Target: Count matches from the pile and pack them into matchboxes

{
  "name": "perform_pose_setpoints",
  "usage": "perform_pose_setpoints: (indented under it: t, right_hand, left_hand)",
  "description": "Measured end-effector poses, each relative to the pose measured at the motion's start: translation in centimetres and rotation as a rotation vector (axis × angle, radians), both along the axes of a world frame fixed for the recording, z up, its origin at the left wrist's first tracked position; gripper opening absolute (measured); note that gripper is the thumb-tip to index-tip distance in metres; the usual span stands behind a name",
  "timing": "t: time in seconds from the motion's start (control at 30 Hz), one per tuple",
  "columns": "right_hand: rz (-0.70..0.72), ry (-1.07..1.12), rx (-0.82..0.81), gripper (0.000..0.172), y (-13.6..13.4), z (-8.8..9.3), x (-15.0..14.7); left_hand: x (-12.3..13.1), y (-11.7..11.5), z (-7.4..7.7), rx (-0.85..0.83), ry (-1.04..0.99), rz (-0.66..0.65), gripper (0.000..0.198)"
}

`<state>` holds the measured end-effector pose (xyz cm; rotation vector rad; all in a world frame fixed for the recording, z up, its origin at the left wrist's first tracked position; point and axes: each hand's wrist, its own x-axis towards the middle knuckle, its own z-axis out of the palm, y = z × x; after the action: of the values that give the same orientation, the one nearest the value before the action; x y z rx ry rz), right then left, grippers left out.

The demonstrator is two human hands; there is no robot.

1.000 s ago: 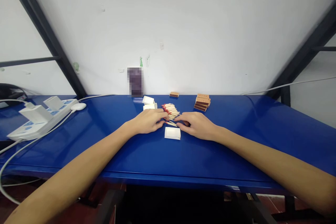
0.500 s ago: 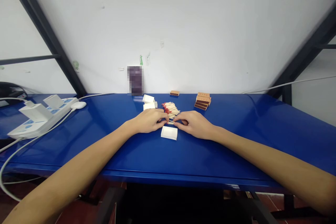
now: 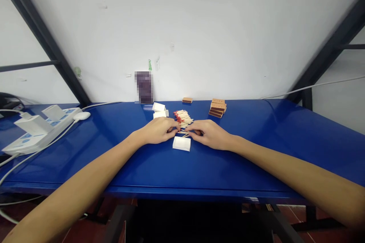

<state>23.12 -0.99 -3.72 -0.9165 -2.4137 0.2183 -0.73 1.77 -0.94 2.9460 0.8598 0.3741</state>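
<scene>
Between my hands are a few matches (image 3: 183, 132), just behind a small white matchbox tray (image 3: 181, 144). My left hand (image 3: 159, 130) pinches at their red-head ends with thumb and forefinger. At the plain wooden ends, the fingertips of my right hand (image 3: 209, 133) are closed on them. One or two sticks slant toward the tray's back edge; whether they are gripped I cannot tell. A pile of red-tipped matches (image 3: 184, 117) lies on the blue table just beyond my fingers. The tray's inside looks plain white.
More white trays (image 3: 159, 107) sit behind my left hand. Stacked brown matchbox sleeves (image 3: 218, 108) are at the back right, and a single matchbox (image 3: 187, 100) is by the wall. A power strip (image 3: 42, 131) with plugs and cables occupies the left side. A blurred dark rectangle (image 3: 145, 87) stands against the wall.
The view has shifted slightly, moving the scene left. Between my fingertips the matches have spread, with slanted sticks now showing nearer the tray. Both hands keep nearly the same pose.
</scene>
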Motion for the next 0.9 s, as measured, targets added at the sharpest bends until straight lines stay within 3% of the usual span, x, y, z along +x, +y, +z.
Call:
perform_pose_setpoints:
  t: [0.63,0.9]
  right_hand:
    - [-0.046,-0.014,0.005,0.012,-0.07,0.09,-0.07]
    - [0.036,0.029,0.031,0.010,0.01,-0.04,-0.09]
  left_hand:
    - [-0.10,0.08,-0.09,-0.015,-0.009,-0.008,0.018]
    - [-0.26,-0.10,0.36,0.002,-0.011,-0.011,0.016]
